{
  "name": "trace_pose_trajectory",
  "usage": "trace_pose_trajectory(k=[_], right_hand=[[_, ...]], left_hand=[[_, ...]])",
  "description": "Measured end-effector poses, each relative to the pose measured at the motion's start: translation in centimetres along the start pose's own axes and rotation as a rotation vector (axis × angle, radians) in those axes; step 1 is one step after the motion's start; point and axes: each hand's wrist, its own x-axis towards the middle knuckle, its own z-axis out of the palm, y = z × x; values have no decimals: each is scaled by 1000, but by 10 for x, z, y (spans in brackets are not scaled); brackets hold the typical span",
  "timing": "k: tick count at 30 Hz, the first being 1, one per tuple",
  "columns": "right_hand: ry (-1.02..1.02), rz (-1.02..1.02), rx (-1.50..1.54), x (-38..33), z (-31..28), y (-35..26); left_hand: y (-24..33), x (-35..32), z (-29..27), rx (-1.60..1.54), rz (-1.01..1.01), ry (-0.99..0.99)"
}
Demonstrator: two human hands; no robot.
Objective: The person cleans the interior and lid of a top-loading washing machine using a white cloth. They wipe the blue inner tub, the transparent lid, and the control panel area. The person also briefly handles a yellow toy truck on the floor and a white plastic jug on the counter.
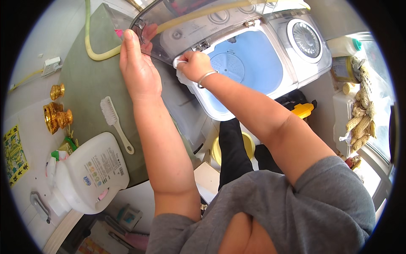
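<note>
A twin-tub washing machine (292,78) stands in front of me with its wash-tub lid raised. My left hand (139,70) is at the near edge of the smoky see-through lid (163,44), and pinkish finger shapes show through the plastic. The fingers look fairly straight, bracing the lid. With a bracelet on the wrist, my right hand (196,66) is closed on a white cloth (179,73). It presses the cloth against the machine's rim at the left corner of the tub opening. Below it lies the blue wash tub (258,59) with a round pulsator at the bottom.
On a grey-green surface at left lie a white scrub brush (111,111) and a big white detergent jug (95,178). A yellow hose (91,48) loops behind the machine. Gold ornaments (55,116) stand farther left. A yellow bucket (249,146) is by my legs, and a rope mop (361,114) hangs right.
</note>
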Motion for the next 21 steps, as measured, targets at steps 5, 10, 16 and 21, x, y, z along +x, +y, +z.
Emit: trace_pose_trajectory(k=[5, 10, 16, 21], right_hand=[[139, 229, 343, -35, 4, 25], [315, 42, 244, -29, 18, 17], [347, -233, 36, -37, 18, 12], [172, -118, -146, -42, 20, 6]], left_hand=[[-3, 0, -2, -21, 16, 29], [-6, 2, -4, -37, 29, 13], [-7, 2, -4, -49, 40, 11], [-10, 2, -8, -59, 47, 6]])
